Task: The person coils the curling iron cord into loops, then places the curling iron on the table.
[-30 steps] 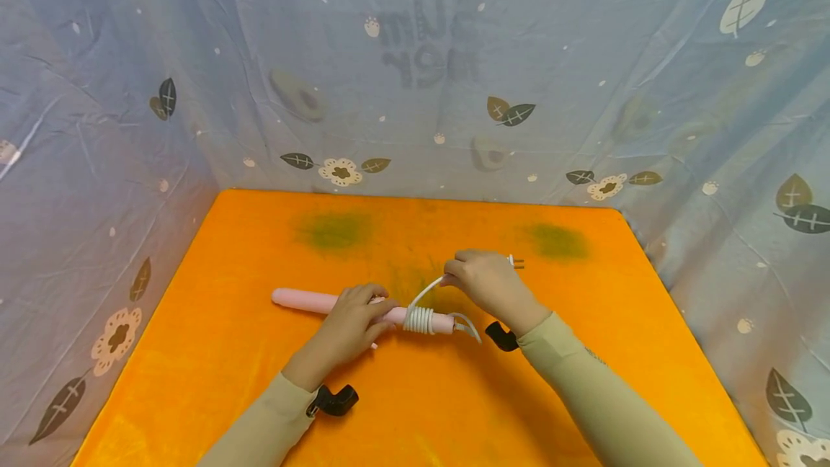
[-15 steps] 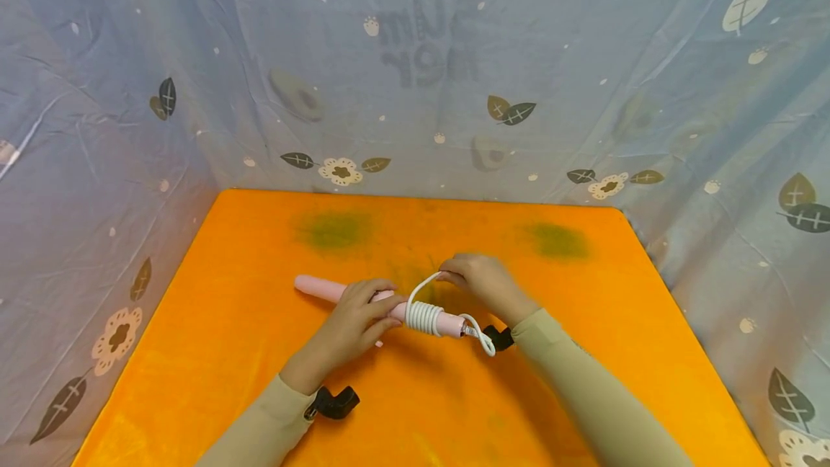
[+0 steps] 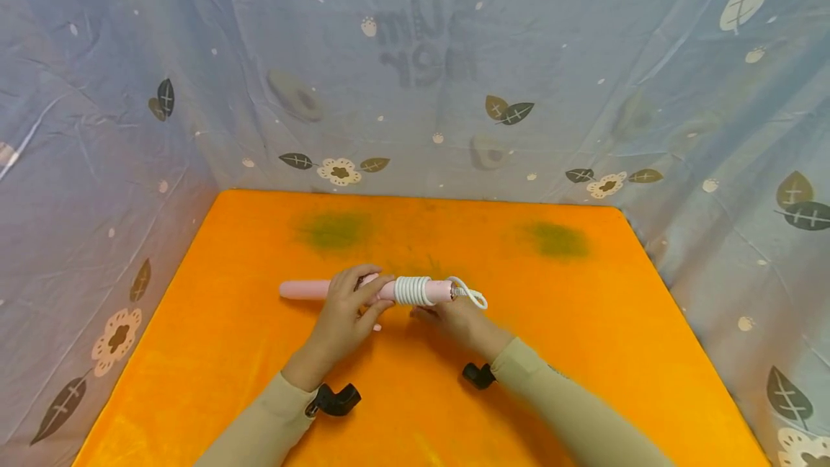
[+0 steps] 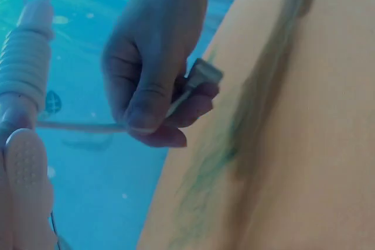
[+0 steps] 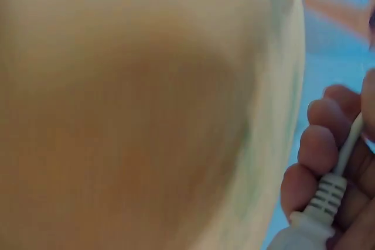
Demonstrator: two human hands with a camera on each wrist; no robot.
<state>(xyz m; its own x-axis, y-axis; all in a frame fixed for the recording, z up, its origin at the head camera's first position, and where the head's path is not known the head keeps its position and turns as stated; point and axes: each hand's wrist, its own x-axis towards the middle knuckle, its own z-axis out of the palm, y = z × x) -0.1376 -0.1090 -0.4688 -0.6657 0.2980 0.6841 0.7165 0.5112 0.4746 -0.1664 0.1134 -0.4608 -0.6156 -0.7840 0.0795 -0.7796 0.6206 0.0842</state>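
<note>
A pink curling iron (image 3: 303,290) lies level above the table in the head view, gripped near its middle by my left hand (image 3: 345,312). Several turns of white power cord (image 3: 412,290) wrap its handle, and a loop of cord sticks out at the right end. My right hand (image 3: 462,323) is just below the handle and pinches the free stretch of cord. From the left wrist, that cord runs taut from the iron to the right hand's thumb. The white plug (image 5: 304,233) rests in the right palm. The lever (image 4: 27,165) of the iron shows at lower left.
An orange cloth covers the table (image 3: 402,409), with two greenish patches towards its back. Pale blue patterned curtains (image 3: 441,92) enclose the table at the back and both sides. Black wrist mounts (image 3: 337,401) stick out from both sleeves.
My right hand has moved down from behind the iron to the near side of its handle, bringing the cord over. The iron tilted, then came back nearly level. More cord lies wound on the handle.
</note>
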